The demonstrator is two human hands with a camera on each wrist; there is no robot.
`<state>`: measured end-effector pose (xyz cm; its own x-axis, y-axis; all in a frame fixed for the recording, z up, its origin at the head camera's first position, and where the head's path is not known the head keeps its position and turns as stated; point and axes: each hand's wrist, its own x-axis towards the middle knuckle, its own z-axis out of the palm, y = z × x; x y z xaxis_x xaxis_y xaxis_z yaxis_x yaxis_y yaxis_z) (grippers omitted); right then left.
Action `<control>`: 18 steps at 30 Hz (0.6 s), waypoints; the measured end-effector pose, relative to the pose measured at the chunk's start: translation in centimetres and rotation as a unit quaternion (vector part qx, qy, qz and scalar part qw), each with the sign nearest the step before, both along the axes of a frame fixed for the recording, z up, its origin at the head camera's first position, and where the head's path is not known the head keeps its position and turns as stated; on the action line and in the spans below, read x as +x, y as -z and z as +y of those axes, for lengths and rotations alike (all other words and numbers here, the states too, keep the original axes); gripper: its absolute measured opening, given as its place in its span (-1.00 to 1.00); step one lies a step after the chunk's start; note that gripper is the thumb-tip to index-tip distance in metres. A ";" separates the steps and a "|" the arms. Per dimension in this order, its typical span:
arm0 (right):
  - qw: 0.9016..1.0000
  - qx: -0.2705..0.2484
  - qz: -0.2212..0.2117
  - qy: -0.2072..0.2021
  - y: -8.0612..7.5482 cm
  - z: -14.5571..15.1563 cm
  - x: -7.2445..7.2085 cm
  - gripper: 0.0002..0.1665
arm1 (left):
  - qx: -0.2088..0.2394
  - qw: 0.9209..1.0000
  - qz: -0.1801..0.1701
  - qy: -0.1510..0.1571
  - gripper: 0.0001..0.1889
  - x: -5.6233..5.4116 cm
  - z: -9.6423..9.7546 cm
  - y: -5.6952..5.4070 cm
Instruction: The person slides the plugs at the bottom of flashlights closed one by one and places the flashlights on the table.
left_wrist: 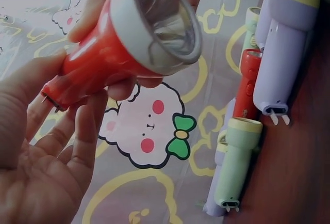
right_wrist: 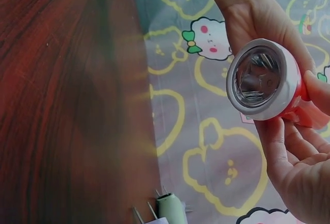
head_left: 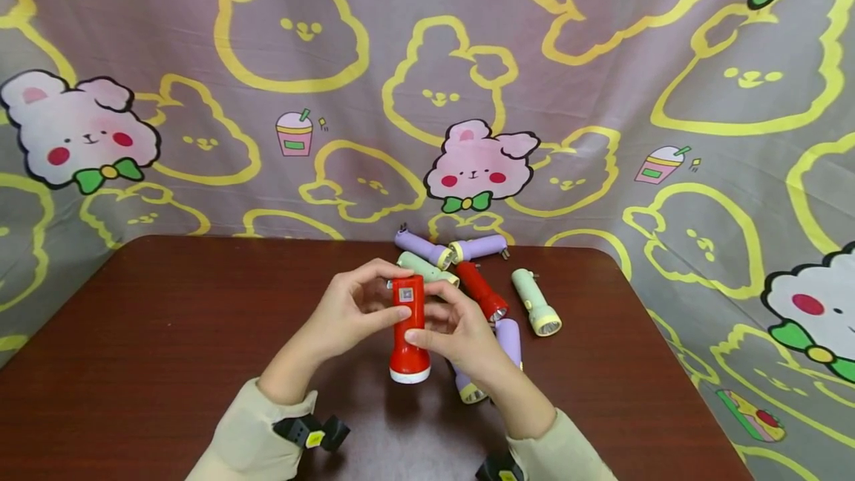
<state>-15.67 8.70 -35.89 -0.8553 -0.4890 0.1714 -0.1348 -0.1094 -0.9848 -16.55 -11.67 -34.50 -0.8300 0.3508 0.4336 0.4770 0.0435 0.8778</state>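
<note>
Brown table point(head_left: 187, 347), side edges point(head_left: 75, 309) well away; 2 hands point(head_left: 354, 306) point(head_left: 462, 331) grip red flashlight point(head_left: 409, 355) (white-rimmed).

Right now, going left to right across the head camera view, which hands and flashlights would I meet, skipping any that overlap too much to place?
Left hand → held red flashlight → right hand → rightmost pale green flashlight.
</note>
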 end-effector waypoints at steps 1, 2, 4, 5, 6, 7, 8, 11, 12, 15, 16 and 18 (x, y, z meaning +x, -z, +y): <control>1.000 -0.001 0.003 -0.001 0.0 0.0 0.0 -0.39 | -0.003 1.000 0.001 0.004 -0.56 0.0 0.0 -0.1; 1.000 -0.002 0.004 -0.001 0.1 0.0 0.0 -0.39 | -0.006 1.000 0.003 0.007 -0.56 0.0 -0.1 -0.1; 1.000 -0.005 0.008 -0.002 0.1 0.0 0.0 -0.40 | -0.011 1.000 0.006 0.012 -0.56 -0.1 -0.1 -0.3; 1.000 -0.007 0.010 -0.002 0.1 0.0 0.0 -0.40 | -0.012 1.000 0.008 0.013 -0.56 -0.2 -0.2 -0.3; 1.000 -0.007 0.010 -0.003 0.1 0.1 0.0 -0.40 | -0.014 1.000 0.009 0.014 -0.56 -0.2 -0.2 -0.3; 1.000 -0.007 0.009 -0.003 0.1 0.1 0.0 -0.40 | -0.016 1.000 0.009 0.014 -0.56 -0.2 -0.2 -0.4; 1.000 -0.007 0.007 -0.004 0.1 0.1 0.0 -0.40 | -0.018 1.000 0.010 0.014 -0.57 -0.3 -0.2 -0.4; 1.000 -0.006 0.000 -0.008 0.2 0.1 -0.1 -0.39 | -0.027 1.000 0.009 0.012 -0.57 -0.3 -0.2 -0.4; 1.000 -0.006 -0.001 -0.009 0.2 0.1 -0.1 -0.39 | -0.030 0.999 0.009 0.013 -0.57 -0.3 -0.2 -0.4; 1.000 -0.007 -0.005 -0.010 0.3 0.0 -0.1 -0.39 | -0.040 0.999 0.008 0.014 -0.57 -0.2 -0.3 -0.4; 1.000 -0.007 -0.007 -0.010 0.4 0.0 -0.1 -0.39 | -0.043 0.999 0.009 0.015 -0.56 -0.2 -0.3 -0.4; 1.000 -0.007 -0.010 -0.009 0.4 0.0 0.0 -0.39 | -0.048 0.999 0.009 0.017 -0.56 -0.2 -0.4 -0.4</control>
<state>-15.70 8.71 -36.25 -0.8493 -0.5027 0.1613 -0.1134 -0.1248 -0.9857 -16.79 -12.06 -34.07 -0.8098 0.4192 0.4106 0.4946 0.1113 0.8619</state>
